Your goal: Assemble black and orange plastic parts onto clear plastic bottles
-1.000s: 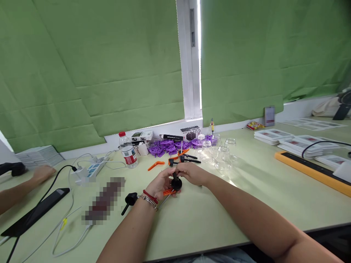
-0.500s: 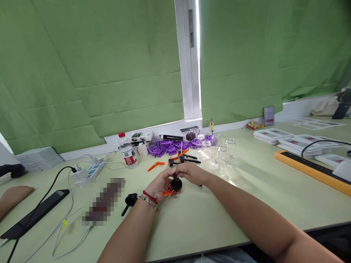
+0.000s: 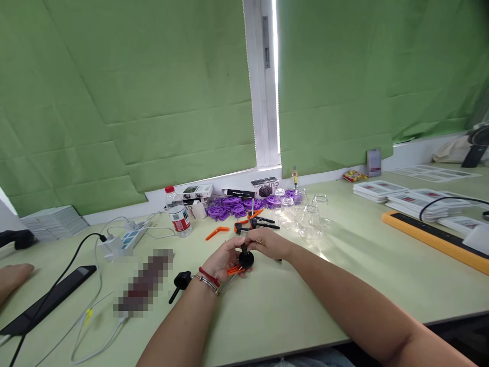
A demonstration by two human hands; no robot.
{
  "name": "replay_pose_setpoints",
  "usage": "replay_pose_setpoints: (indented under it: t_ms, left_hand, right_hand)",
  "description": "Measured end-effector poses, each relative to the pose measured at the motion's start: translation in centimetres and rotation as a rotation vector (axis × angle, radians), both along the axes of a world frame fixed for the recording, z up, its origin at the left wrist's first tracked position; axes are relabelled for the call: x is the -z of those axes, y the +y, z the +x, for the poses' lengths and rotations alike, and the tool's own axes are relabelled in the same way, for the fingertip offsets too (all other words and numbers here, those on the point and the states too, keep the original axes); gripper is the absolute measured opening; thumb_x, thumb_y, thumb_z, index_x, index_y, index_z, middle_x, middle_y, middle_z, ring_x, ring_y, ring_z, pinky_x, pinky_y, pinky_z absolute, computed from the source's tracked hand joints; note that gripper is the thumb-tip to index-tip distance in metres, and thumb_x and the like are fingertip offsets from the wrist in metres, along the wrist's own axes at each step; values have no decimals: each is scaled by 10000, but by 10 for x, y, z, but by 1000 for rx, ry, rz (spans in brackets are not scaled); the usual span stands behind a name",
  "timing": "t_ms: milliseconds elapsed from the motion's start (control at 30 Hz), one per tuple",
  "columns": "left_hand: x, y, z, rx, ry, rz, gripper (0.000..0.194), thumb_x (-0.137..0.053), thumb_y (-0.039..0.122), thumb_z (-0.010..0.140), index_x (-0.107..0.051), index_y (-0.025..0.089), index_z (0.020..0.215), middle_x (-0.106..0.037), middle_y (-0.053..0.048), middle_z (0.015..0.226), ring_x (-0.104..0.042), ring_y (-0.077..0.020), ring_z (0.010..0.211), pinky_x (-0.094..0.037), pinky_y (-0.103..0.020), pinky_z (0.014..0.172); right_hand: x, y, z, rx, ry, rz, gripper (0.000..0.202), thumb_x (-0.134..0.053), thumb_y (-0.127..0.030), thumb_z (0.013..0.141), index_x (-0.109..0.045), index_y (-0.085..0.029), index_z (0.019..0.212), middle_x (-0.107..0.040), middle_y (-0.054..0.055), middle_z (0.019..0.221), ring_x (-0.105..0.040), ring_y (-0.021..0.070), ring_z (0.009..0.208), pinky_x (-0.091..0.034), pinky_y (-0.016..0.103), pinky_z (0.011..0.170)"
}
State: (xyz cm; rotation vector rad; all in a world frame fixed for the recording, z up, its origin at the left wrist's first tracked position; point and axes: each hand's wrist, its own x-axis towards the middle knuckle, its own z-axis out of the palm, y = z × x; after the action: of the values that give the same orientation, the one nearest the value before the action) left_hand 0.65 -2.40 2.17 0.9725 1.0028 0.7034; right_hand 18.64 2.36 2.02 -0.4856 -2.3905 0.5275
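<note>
My left hand (image 3: 222, 257), with a red cord and metal bracelet at its wrist, is closed around a small orange-and-black plastic part. Its round black piece (image 3: 246, 260) faces up, and an orange arm (image 3: 234, 270) sticks out between the fingers. A thin metal rod (image 3: 229, 281) runs below that hand. My right hand (image 3: 270, 243) pinches the upright black stem of the same part; its fingertips are partly hidden. Just beyond my hands lie several orange-and-black pieces (image 3: 263, 223) and a loose orange arm (image 3: 217, 233). Another black part (image 3: 182, 280) rests left of my wrist.
Purple plastic parts (image 3: 229, 205) lie by the wall, near clear glass cups (image 3: 310, 219) and a red-capped bottle (image 3: 179, 213). Cables, a power strip (image 3: 133, 235) and a black tablet-like device (image 3: 49, 298) are leftward. Another person's hand (image 3: 15, 278) shows at far left. A yellow-orange bar (image 3: 435, 239) lies right.
The other person's hand at far left has drawn back leftward. My own hands stay almost in place on the orange-and-black part.
</note>
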Motion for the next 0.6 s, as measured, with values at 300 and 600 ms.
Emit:
replay_pose_setpoints:
  t_ms: [300, 600]
  left_hand:
    - [-3, -1, 2, -1, -9, 7, 399, -504, 508, 721, -542, 146, 884, -602, -93, 729, -627, -241, 612, -410, -270, 434]
    - [-2, -1, 1, 3, 1, 4, 423, -508, 515, 711, -569, 135, 889, -606, -91, 748, -621, -225, 609, -419, -272, 443]
  right_hand:
    - [4, 1, 1, -29, 55, -11, 117, -561, -227, 833, -669, -183, 836, -653, 22, 785, -586, 130, 730, -436, 233, 702]
    - [0, -4, 3, -18, 38, -24, 78, -619, -159, 768, -666, -187, 824, -641, 12, 779, -572, 130, 725, -429, 235, 687]
